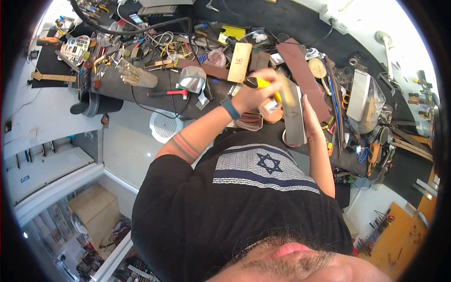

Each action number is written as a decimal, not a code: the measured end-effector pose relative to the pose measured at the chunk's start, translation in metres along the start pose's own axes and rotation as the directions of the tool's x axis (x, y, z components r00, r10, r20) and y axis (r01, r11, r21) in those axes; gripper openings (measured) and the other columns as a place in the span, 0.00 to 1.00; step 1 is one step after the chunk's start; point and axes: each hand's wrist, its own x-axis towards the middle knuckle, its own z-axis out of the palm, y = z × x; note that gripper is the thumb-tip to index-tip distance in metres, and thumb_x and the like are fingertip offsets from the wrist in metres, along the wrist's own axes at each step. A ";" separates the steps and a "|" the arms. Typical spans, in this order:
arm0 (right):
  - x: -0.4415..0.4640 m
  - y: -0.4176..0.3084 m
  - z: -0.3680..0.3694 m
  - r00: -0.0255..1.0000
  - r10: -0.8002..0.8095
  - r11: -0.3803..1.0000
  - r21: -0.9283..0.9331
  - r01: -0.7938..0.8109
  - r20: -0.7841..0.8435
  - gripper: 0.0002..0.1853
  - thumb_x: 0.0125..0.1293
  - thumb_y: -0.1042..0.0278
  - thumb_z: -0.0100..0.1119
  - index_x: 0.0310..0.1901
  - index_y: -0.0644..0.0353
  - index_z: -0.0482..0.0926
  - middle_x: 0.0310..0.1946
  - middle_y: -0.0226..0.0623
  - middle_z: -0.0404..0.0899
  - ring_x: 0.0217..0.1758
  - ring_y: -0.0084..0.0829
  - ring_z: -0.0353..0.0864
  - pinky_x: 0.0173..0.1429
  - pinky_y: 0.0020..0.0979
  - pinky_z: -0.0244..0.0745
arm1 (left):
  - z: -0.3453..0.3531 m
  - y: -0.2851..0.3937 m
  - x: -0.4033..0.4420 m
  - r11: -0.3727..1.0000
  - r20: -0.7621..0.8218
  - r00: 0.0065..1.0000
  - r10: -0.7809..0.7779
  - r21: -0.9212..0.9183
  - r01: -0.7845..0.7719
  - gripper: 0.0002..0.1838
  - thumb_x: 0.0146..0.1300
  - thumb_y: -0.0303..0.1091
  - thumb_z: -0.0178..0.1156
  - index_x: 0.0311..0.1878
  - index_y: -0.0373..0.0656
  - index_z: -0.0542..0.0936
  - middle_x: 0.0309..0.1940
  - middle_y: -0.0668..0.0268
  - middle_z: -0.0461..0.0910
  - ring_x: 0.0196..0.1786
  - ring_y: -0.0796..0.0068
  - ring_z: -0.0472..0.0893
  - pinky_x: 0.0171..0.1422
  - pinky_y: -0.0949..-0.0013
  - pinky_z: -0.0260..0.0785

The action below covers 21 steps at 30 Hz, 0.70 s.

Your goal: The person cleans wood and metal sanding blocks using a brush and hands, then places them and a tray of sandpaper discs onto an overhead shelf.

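Observation:
My left hand (256, 91), with a dark band at its wrist, is closed around a yellow-and-black handled tool (264, 84). Motion blurs this hand, and the tool's working end cannot be made out. Just right of it, a flat grey panel (294, 124) with a pale edge stands tilted in front of my chest. My right hand (310, 120) grips the panel along its right edge; most of its fingers are hidden behind it. The tool is close to the panel's upper part, but whether they touch I cannot tell.
A cluttered dark workbench (112, 89) curves around me. On it lie a wooden block marked with a number (239, 62), a brown abrasive strip (307, 80), a red-handled hammer (167, 94) and a jar of sticks (145, 79). A white stool (164, 126) stands below left.

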 end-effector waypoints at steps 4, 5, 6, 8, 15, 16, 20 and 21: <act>-0.001 0.003 0.002 0.999 0.035 0.999 0.011 -0.036 0.038 0.38 0.88 0.27 0.44 0.71 0.56 0.83 0.56 0.38 0.91 0.50 0.28 0.93 0.48 0.32 0.90 | 0.029 -0.005 -0.005 0.974 0.184 0.966 -0.181 -0.103 0.202 0.12 0.82 0.35 0.64 0.39 0.40 0.86 0.36 0.69 0.85 0.46 0.78 0.84 0.54 0.67 0.78; -0.001 0.003 -0.001 0.998 0.045 0.996 -0.073 -0.042 0.036 0.40 0.88 0.26 0.43 0.74 0.57 0.82 0.58 0.38 0.91 0.52 0.28 0.93 0.51 0.33 0.90 | 0.023 -0.016 0.002 0.959 -0.012 0.960 -0.278 -0.057 0.277 0.09 0.80 0.31 0.66 0.40 0.38 0.85 0.37 0.66 0.85 0.45 0.74 0.85 0.50 0.65 0.77; -0.008 0.000 0.000 0.999 0.045 0.992 -0.122 -0.043 0.012 0.41 0.88 0.25 0.43 0.75 0.57 0.81 0.59 0.38 0.90 0.53 0.29 0.93 0.52 0.34 0.90 | 0.014 -0.017 0.014 0.973 -0.131 0.991 -0.034 0.221 0.063 0.08 0.78 0.29 0.67 0.40 0.37 0.84 0.37 0.64 0.84 0.45 0.71 0.85 0.49 0.64 0.76; -0.018 0.000 0.003 1.000 0.021 0.994 -0.103 -0.021 -0.004 0.42 0.88 0.25 0.42 0.76 0.58 0.80 0.57 0.39 0.91 0.51 0.30 0.93 0.52 0.35 0.90 | 0.001 0.004 0.025 0.866 -0.118 0.962 0.244 0.473 -0.162 0.05 0.74 0.23 0.68 0.41 0.34 0.82 0.39 0.60 0.82 0.44 0.64 0.85 0.49 0.63 0.74; -0.028 0.006 -0.007 0.999 0.045 0.995 -0.084 -0.044 0.012 0.45 0.86 0.21 0.39 0.81 0.55 0.76 0.62 0.41 0.90 0.56 0.31 0.92 0.58 0.36 0.89 | 0.040 -0.022 0.006 0.957 0.189 0.945 -0.267 -0.062 0.283 0.11 0.81 0.34 0.64 0.41 0.39 0.86 0.41 0.67 0.86 0.46 0.75 0.84 0.57 0.67 0.77; -0.029 0.009 -0.012 0.999 0.052 0.993 -0.103 -0.050 0.014 0.44 0.86 0.21 0.40 0.81 0.52 0.77 0.61 0.41 0.90 0.54 0.30 0.93 0.55 0.36 0.90 | 0.038 -0.024 0.013 0.943 -0.042 0.946 -0.322 -0.110 0.315 0.08 0.80 0.33 0.65 0.43 0.39 0.87 0.38 0.66 0.86 0.43 0.74 0.85 0.50 0.66 0.78; -0.042 0.010 -0.030 0.991 0.064 0.998 0.007 -0.066 0.121 0.43 0.87 0.22 0.40 0.81 0.50 0.77 0.59 0.41 0.90 0.50 0.31 0.93 0.52 0.36 0.90 | 0.009 -0.006 0.036 0.950 -0.093 0.994 0.052 0.312 -0.020 0.09 0.80 0.30 0.65 0.42 0.36 0.84 0.38 0.63 0.83 0.41 0.69 0.84 0.49 0.63 0.77; -0.039 0.013 -0.034 0.993 0.038 0.999 0.008 -0.039 0.109 0.43 0.87 0.23 0.40 0.81 0.52 0.77 0.60 0.41 0.90 0.51 0.31 0.93 0.53 0.36 0.90 | 0.014 0.007 0.034 0.986 -0.035 0.996 -0.079 0.142 0.083 0.09 0.80 0.31 0.66 0.42 0.36 0.84 0.39 0.65 0.83 0.40 0.71 0.83 0.48 0.64 0.77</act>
